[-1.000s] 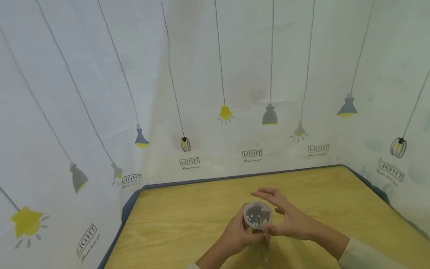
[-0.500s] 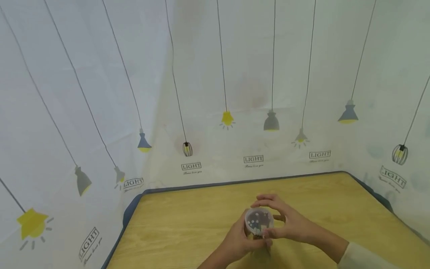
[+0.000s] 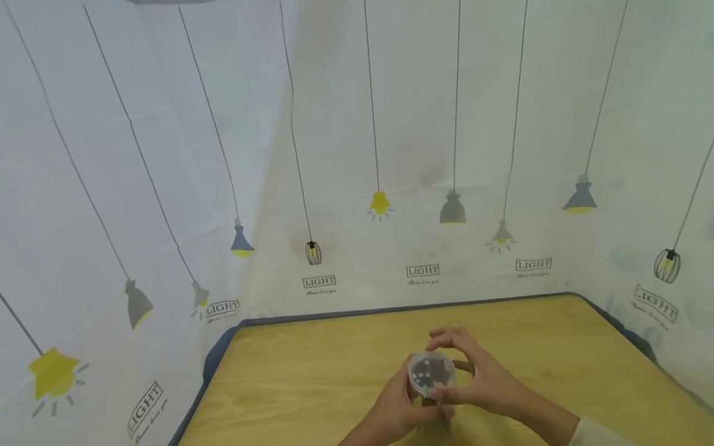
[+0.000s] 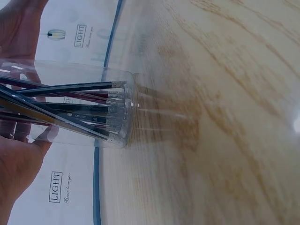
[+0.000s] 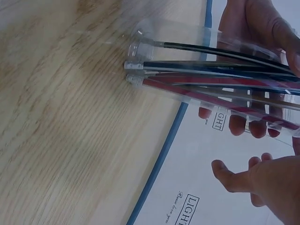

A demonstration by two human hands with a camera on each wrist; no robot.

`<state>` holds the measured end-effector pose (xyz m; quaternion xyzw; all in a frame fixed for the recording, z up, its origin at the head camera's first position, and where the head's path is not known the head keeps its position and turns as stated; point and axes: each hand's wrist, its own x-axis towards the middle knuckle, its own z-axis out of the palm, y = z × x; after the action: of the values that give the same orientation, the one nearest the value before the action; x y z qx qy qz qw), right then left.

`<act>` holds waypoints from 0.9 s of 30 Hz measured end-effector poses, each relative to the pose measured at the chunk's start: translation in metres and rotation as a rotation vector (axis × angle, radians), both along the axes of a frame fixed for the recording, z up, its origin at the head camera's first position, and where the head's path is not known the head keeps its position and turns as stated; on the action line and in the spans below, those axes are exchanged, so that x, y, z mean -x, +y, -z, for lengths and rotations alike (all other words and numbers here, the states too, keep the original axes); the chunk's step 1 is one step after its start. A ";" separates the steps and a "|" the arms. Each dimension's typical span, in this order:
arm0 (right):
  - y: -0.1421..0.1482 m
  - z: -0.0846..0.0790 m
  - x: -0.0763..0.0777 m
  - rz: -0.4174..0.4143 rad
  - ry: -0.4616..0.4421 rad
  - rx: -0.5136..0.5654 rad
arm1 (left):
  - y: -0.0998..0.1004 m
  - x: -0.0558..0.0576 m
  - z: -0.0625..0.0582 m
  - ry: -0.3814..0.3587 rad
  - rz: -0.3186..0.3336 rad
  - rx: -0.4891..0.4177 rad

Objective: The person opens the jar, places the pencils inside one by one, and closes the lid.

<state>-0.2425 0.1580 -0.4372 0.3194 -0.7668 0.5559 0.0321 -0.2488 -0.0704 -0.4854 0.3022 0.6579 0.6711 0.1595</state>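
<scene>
A clear plastic jar (image 4: pixel 56 68) stands upright between the hands, filled with dark blue, red and brown pencils (image 5: pixel 197 79), their metal ferrules at the bottom end. On its top sits a round translucent lid (image 3: pixel 431 367) with small pale marks. My left hand (image 3: pixel 397 401) grips the jar just below the lid, its fingers wrapped round the wall. At the lid's rim, my right hand (image 3: pixel 482 376) has its thumb on the near side and curled fingertips on the far side. Its other fingers show beside the jar in the right wrist view.
Under the hands lies a wood-grain table (image 3: pixel 301 365) with a dark blue border (image 3: pixel 362 313). White fabric walls (image 3: pixel 357 124) printed with hanging lamps and "LIGHT" labels surround it at the back and both sides.
My right fingers have come down from above the lid and closed in on its rim. The left hand keeps its hold on the jar. The head view has tilted slightly upward.
</scene>
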 end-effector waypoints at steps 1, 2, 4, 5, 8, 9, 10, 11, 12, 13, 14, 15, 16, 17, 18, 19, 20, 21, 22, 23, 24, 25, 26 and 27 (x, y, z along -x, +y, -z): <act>0.001 0.001 0.001 -0.021 0.002 0.002 | 0.000 0.000 0.001 -0.009 0.002 -0.005; 0.002 0.003 0.002 -0.043 0.001 0.004 | 0.000 -0.001 0.001 -0.023 0.002 -0.007; 0.004 0.003 0.003 -0.091 -0.004 -0.002 | 0.000 -0.001 0.002 -0.040 0.005 -0.018; 0.005 0.003 0.002 -0.103 -0.006 -0.013 | 0.000 -0.002 0.002 -0.048 0.006 -0.024; 0.005 0.001 -0.002 -0.080 -0.012 -0.050 | 0.000 -0.002 0.003 -0.058 0.000 -0.022; 0.004 0.000 -0.004 -0.053 -0.006 -0.059 | 0.000 -0.002 0.003 -0.059 -0.001 -0.017; 0.003 0.000 -0.006 -0.018 0.001 -0.068 | -0.001 -0.002 0.003 -0.055 -0.007 -0.009; 0.001 -0.001 -0.008 0.017 0.006 -0.077 | -0.001 -0.002 0.003 -0.050 -0.008 -0.001; -0.001 -0.002 -0.009 0.043 0.007 -0.073 | -0.001 -0.001 0.003 -0.044 -0.011 0.007; -0.002 -0.002 -0.010 0.065 0.008 -0.072 | -0.001 -0.001 0.003 -0.042 -0.009 0.012; -0.003 -0.001 -0.010 0.077 0.013 -0.070 | -0.002 -0.001 0.003 -0.039 -0.007 0.015; -0.004 -0.001 -0.009 0.076 0.019 -0.067 | -0.002 -0.001 0.003 -0.037 -0.008 0.019; -0.004 -0.001 -0.008 0.062 0.021 -0.064 | -0.002 -0.001 0.003 -0.035 -0.010 0.021; -0.003 0.000 -0.007 0.040 0.021 -0.060 | -0.002 0.000 0.003 -0.036 -0.008 0.018; -0.002 0.000 -0.005 0.011 0.020 -0.057 | -0.002 0.000 0.003 -0.034 -0.008 0.015; -0.001 0.001 -0.003 -0.020 0.020 -0.058 | -0.002 0.000 0.003 -0.034 -0.009 0.012; 0.000 0.001 -0.001 -0.054 0.017 -0.058 | -0.002 0.000 0.002 -0.032 -0.011 0.008; 0.002 0.001 0.000 -0.089 0.013 -0.059 | -0.002 0.000 0.002 -0.031 -0.010 0.001; 0.003 0.001 0.001 -0.121 0.008 -0.059 | -0.002 0.000 0.002 -0.030 -0.009 -0.005; 0.004 0.000 0.001 -0.138 -0.001 -0.064 | -0.002 0.000 0.002 -0.027 -0.007 -0.010; 0.004 0.000 0.001 -0.142 -0.007 -0.074 | -0.002 0.000 0.002 -0.025 -0.005 -0.012; 0.005 -0.001 0.000 -0.130 -0.010 -0.083 | -0.002 0.000 0.002 -0.024 -0.001 -0.012; 0.004 -0.002 -0.001 -0.100 -0.012 -0.092 | -0.002 0.000 0.002 -0.026 0.006 -0.016; 0.004 -0.002 -0.003 -0.062 -0.004 -0.100 | -0.002 0.000 0.002 -0.029 0.012 -0.015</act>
<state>-0.2397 0.1617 -0.4352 0.3430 -0.7835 0.5181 -0.0027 -0.2493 -0.0720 -0.4878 0.2973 0.6488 0.6794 0.1707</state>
